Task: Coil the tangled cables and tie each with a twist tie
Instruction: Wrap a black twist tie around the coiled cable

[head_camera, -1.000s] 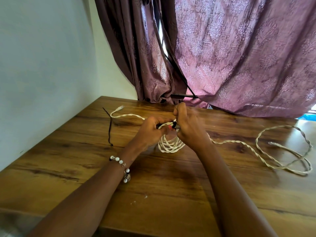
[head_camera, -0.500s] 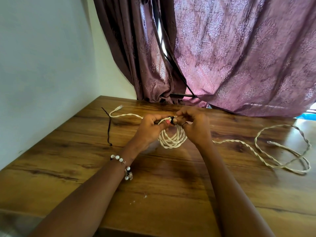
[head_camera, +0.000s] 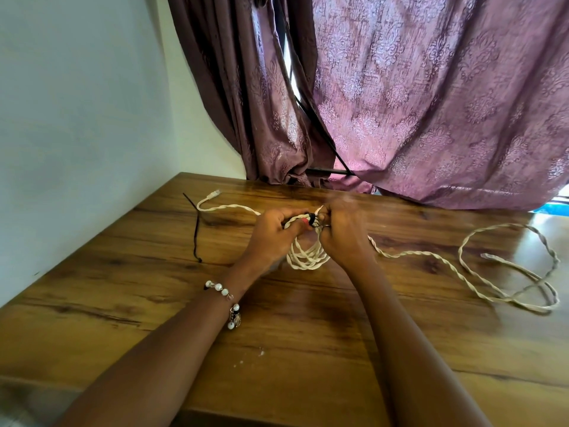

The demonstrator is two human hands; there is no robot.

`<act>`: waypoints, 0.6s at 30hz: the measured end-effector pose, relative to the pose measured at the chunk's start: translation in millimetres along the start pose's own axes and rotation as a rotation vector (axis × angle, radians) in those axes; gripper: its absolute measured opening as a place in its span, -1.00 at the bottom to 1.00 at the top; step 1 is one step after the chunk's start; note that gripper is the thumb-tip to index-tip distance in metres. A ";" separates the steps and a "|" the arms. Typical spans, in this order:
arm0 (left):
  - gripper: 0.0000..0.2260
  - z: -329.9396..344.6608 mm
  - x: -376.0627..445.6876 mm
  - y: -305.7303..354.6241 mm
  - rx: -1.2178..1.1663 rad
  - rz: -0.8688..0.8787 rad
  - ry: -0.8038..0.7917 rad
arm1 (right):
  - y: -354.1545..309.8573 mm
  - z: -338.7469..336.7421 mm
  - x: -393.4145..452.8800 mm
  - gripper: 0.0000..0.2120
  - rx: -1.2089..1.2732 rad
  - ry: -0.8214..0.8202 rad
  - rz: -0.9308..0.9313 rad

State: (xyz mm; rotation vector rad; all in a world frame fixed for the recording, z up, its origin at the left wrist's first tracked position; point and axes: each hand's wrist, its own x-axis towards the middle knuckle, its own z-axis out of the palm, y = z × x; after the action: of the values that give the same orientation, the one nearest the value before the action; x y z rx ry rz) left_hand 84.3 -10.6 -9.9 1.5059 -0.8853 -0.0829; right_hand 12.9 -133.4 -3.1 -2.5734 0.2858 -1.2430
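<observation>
A coil of white twisted cable (head_camera: pixel 304 257) stands between my hands at the middle of the wooden table (head_camera: pixel 308 334). My left hand (head_camera: pixel 272 235) grips the top of the coil. A black twist tie (head_camera: pixel 313 217) is wrapped round that top, and my right hand (head_camera: pixel 343 234) pinches it. One loose end of the cable (head_camera: pixel 212 195) runs off to the far left. A long loose stretch (head_camera: pixel 508 272) loops over the right side of the table, with a plug at its tip (head_camera: pixel 488 256).
A second black twist tie (head_camera: pixel 196 229) lies on the table to the left of my hands. A wall borders the table's left edge. A purple curtain (head_camera: pixel 431 103) hangs behind the far edge. Small white crumbs (head_camera: pixel 261 352) lie near the front.
My right hand has dropped from above the coil to level with my left hand. The coil now stands a little more upright between them.
</observation>
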 end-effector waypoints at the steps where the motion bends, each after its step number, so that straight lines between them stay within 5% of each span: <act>1: -0.80 0.4 -0.3 0.2 -0.001 0.010 0.008 | 0.3 0.4 -0.2 -0.78 0.041 0.013 0.019; 11: -0.82 -4.5 4.4 2.6 -0.172 -0.048 0.066 | -4.2 -4.1 -0.4 -0.93 0.283 0.138 0.084; 18: -0.80 -6.5 5.2 5.1 -0.283 -0.075 0.035 | -12.5 -16.0 1.0 -0.79 0.876 0.045 0.356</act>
State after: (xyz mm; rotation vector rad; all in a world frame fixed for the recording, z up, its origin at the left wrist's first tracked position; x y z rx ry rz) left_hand 89.0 -7.5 -1.9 1.2713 -0.7551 -0.2271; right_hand 1.6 -124.4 11.2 -1.6637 0.1458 -0.9866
